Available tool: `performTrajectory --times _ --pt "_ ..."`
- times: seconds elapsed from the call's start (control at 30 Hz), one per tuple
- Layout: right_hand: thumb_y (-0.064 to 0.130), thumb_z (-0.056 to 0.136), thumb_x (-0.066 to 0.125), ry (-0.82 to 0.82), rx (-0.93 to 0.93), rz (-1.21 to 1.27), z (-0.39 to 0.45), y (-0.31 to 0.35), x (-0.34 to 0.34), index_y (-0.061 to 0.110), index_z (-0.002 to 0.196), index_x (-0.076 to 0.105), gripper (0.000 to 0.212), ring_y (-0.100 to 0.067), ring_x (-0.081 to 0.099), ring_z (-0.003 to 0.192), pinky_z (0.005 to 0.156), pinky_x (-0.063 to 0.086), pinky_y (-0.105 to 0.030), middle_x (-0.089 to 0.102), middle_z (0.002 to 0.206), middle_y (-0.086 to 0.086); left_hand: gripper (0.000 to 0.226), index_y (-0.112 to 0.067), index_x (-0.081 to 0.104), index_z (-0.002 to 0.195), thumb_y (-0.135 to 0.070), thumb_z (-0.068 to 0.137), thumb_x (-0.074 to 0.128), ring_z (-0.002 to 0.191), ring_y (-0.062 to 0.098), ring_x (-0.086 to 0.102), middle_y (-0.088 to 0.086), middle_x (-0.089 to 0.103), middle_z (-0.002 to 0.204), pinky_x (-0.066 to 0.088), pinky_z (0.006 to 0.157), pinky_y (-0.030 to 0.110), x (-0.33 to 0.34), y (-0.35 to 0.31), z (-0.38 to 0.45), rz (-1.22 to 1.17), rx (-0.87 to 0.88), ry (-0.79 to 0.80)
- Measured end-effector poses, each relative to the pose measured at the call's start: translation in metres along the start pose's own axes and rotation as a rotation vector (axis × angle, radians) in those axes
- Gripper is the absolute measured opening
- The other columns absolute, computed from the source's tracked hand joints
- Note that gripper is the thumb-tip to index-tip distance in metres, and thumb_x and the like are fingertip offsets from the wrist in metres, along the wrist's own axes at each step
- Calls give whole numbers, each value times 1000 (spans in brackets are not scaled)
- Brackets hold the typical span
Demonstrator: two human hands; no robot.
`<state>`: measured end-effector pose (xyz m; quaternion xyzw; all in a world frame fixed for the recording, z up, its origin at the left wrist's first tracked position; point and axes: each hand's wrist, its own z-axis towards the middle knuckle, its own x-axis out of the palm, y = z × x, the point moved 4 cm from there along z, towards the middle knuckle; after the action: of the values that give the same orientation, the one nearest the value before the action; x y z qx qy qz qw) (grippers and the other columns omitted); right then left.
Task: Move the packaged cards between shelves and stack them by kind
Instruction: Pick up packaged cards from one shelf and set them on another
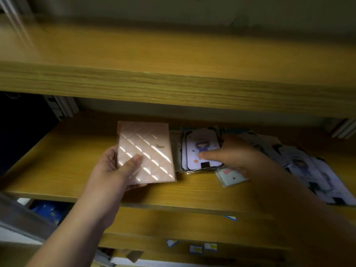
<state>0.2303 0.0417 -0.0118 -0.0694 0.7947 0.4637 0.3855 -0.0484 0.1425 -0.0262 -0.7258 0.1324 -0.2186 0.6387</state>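
Note:
My left hand (117, 166) grips a pink quilted packaged card (149, 151) by its lower left corner, thumb on top, just above the middle wooden shelf (63, 162). My right hand (229, 153) pinches a lavender packaged card with a cartoon figure (200, 149), thumb pressed on its face, on top of a small pile. A pale card with red dots (229, 175) pokes out under that hand. More lavender cards (312, 170) lie spread to the right, partly hidden by my right forearm.
An upper wooden shelf (173, 81) overhangs the middle one. Below the middle shelf's front edge are blue items (48, 211) at the left and small labels (196, 248) on a lower board. A metal upright (63, 108) stands at the back left.

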Motion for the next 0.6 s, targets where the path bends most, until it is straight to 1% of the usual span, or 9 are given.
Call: performTrajectory --times 0.03,0.1,0.13,0.17,0.27,0.37,0.47,0.53,0.6 --pt "48 76 81 6 -10 34 -1 0 0 17 108 71 45 -19 70 84 70 62 -33 73 101 -8 35 -16 61 123 -23 89 67 93 26 76 8 77 106 59 66 32 3 0 0 -13 -5 4" --pt "45 83 75 -25 -16 130 -7 -2 -2 16 97 71 32 -15 68 66 55 58 -25 71 86 -8 36 -16 60 122 -24 88 66 92 25 76 7 78 104 59 62 29 8 0 1 -41 -11 4" --pt "43 86 73 -49 -6 211 -11 -4 -3 15 93 69 29 -15 64 58 52 54 -26 69 79 -7 32 -16 60 121 -22 89 66 90 23 76 6 79 101 59 60 27 11 0 1 -58 -12 -7" --pt "41 88 72 -68 3 320 -16 -7 -4 15 91 68 26 -17 62 57 54 53 -29 69 75 -7 28 -16 60 119 -19 91 65 88 22 76 4 79 99 58 57 25 15 0 0 -75 -13 -24" --pt "33 90 71 -159 -14 628 -34 -17 -14 15 88 68 18 -26 67 67 66 56 -41 74 75 -7 25 -16 60 118 -15 94 63 82 19 76 4 79 96 57 53 26 25 -3 -5 -94 -14 -50" --pt "32 91 66 -235 -88 760 -53 -31 -28 16 90 69 16 -15 66 64 56 56 -29 72 72 3 23 -17 60 117 -14 95 63 80 20 76 6 78 97 57 54 28 38 -6 -15 -70 2 -41" --pt "25 94 62 -311 -62 892 -72 -51 -43 13 92 69 15 -20 62 69 53 51 -31 70 80 -5 21 -12 58 117 -11 96 62 80 25 75 11 77 98 58 57 34 55 -10 -29 -41 34 -38" --pt "20 97 58 -343 -52 970 -89 -62 -56 11 87 67 16 -21 59 64 46 43 -30 70 74 -7 21 -11 58 117 -11 96 62 84 30 76 14 77 100 58 59 35 70 -13 -40 -31 57 -36" --pt "21 99 56 -345 -52 995 -106 -72 -69 10 89 64 17 -20 58 62 44 40 -29 72 73 -6 21 -12 59 116 -10 95 63 87 32 76 14 77 101 59 61 34 88 -12 -52 -28 69 -25"
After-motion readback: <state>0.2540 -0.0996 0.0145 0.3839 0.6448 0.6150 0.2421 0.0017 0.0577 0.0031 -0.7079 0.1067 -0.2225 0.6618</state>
